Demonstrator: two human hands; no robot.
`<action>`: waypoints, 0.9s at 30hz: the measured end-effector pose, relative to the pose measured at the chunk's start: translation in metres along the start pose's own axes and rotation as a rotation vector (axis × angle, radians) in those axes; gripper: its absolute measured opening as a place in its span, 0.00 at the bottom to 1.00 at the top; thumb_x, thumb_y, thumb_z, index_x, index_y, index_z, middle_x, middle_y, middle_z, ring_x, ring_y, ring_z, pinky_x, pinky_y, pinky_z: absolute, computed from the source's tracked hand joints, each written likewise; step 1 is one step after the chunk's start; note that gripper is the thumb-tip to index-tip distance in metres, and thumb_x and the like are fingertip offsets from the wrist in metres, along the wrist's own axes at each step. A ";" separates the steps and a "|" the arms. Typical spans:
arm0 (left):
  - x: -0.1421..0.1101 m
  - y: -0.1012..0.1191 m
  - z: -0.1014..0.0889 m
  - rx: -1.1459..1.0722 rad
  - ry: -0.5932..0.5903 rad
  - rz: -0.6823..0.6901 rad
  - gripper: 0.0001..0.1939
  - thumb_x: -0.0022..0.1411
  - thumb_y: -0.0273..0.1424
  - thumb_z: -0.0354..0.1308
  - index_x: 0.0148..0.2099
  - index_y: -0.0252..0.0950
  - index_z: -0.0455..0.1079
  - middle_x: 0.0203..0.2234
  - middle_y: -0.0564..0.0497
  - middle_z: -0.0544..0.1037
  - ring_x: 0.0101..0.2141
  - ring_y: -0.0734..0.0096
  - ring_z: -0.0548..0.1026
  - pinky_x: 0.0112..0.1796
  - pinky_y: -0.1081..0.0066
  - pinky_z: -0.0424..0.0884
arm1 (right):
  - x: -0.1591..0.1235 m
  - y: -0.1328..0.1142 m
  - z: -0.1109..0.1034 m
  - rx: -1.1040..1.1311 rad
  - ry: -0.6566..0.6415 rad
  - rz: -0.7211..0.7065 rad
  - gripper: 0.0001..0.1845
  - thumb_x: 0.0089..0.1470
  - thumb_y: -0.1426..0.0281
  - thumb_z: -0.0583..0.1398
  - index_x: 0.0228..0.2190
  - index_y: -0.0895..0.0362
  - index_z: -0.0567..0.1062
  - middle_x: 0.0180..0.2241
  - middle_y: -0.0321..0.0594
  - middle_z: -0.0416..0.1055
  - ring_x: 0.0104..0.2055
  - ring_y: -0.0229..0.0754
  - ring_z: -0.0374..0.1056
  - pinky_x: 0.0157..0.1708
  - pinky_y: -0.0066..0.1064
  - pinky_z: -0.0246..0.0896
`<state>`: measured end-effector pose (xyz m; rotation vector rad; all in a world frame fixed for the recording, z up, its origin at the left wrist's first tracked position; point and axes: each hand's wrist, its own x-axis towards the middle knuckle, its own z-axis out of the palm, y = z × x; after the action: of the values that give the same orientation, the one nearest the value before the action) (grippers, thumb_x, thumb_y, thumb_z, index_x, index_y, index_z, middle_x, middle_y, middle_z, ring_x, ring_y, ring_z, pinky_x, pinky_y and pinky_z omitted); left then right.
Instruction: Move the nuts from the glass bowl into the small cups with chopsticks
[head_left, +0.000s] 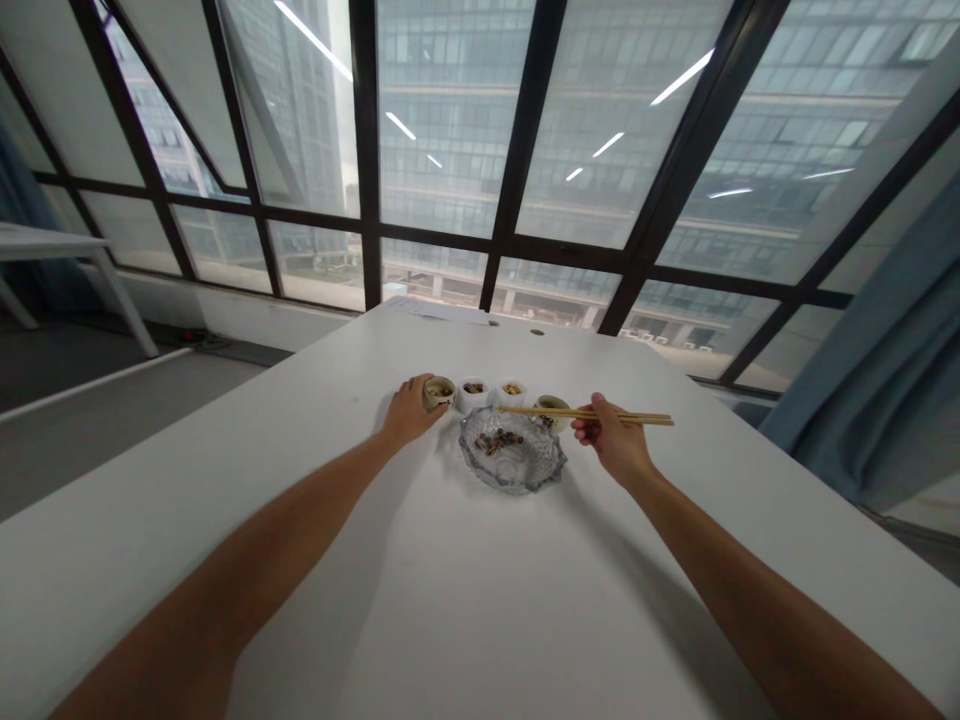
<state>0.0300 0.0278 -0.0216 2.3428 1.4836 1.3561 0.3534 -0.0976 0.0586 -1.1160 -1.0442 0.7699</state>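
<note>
My left hand [407,410] is curled around a small greenish cup [438,393] with small bits inside. My right hand [611,436] grips a pair of wooden chopsticks [551,411], held nearly level and pointing left. Their tips are above the back rim of a clear glass bowl [512,470] with a wavy edge. Dark and light small pieces [499,441] lie in the bowl; their kind is too small to make out. Behind it stand a white cup [473,394] with dark bits and another white cup [512,391] with yellowish bits. A second greenish cup [553,407] is partly hidden by the chopsticks.
Everything stands on a white table [450,600]. Papers [439,311] lie at its far edge, near two round holes in the top. Large dark-framed windows rise beyond. A blue curtain [862,370] hangs at the right, and another white table [52,240] is at the left.
</note>
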 end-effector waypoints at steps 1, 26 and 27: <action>0.000 0.000 0.000 -0.003 0.001 0.000 0.31 0.57 0.39 0.68 0.60 0.39 0.63 0.55 0.41 0.75 0.55 0.49 0.73 0.56 0.51 0.70 | 0.001 0.000 -0.001 0.012 0.003 0.014 0.33 0.37 0.39 0.71 0.24 0.56 0.73 0.18 0.40 0.73 0.16 0.38 0.66 0.14 0.28 0.61; -0.001 0.005 -0.004 0.020 -0.005 0.015 0.31 0.56 0.36 0.69 0.60 0.38 0.64 0.54 0.41 0.76 0.54 0.51 0.74 0.56 0.54 0.71 | -0.001 -0.021 0.087 -0.227 -0.257 -0.356 0.30 0.56 0.41 0.62 0.26 0.57 0.77 0.22 0.40 0.76 0.19 0.37 0.70 0.17 0.25 0.65; -0.001 0.005 -0.004 0.025 -0.005 0.010 0.31 0.57 0.37 0.68 0.60 0.38 0.64 0.54 0.41 0.75 0.54 0.51 0.74 0.56 0.54 0.71 | -0.005 -0.024 0.078 -0.228 -0.237 -0.354 0.31 0.56 0.41 0.61 0.26 0.57 0.76 0.21 0.40 0.75 0.18 0.37 0.69 0.16 0.25 0.63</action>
<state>0.0308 0.0231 -0.0171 2.3704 1.4975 1.3404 0.2787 -0.0828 0.0875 -1.0060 -1.5127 0.5141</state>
